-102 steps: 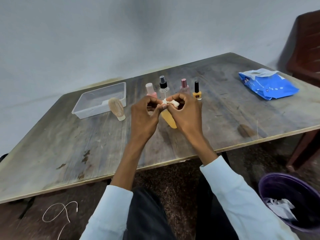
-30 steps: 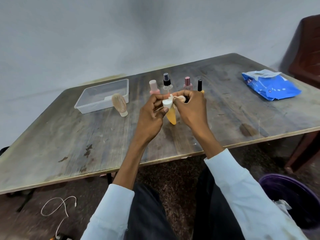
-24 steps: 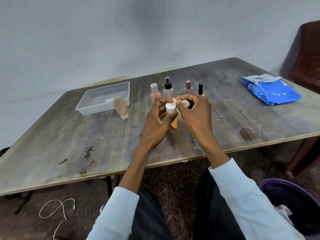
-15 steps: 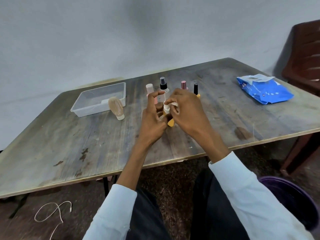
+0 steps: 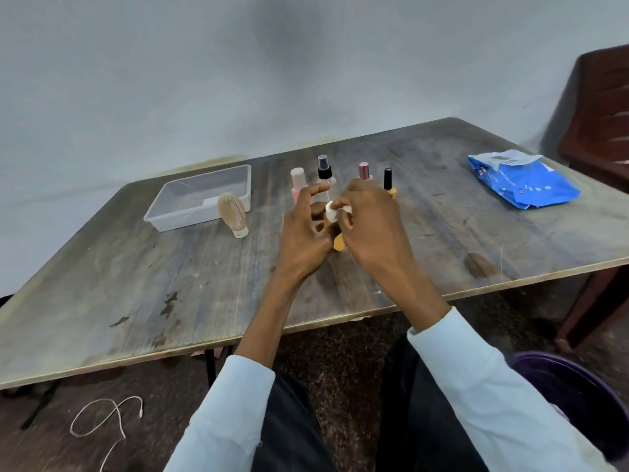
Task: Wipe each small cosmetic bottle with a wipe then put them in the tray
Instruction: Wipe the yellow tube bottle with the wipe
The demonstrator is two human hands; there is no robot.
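Since earlier, my left hand [image 5: 303,233] tipped the small orange white-capped bottle [image 5: 338,245]; right-hand fingers [image 5: 343,202] pinch a white wipe [image 5: 347,208]; light, slippery, so grip mid-body.

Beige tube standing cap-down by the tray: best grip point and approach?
Probably pinch the beige tube across its wide rounded body, above the small white cap it stands on. It leans a little and that base is narrow, so a push could tip it. Come from the near side: the clear tray sits close behind it, while the table in front looks open.
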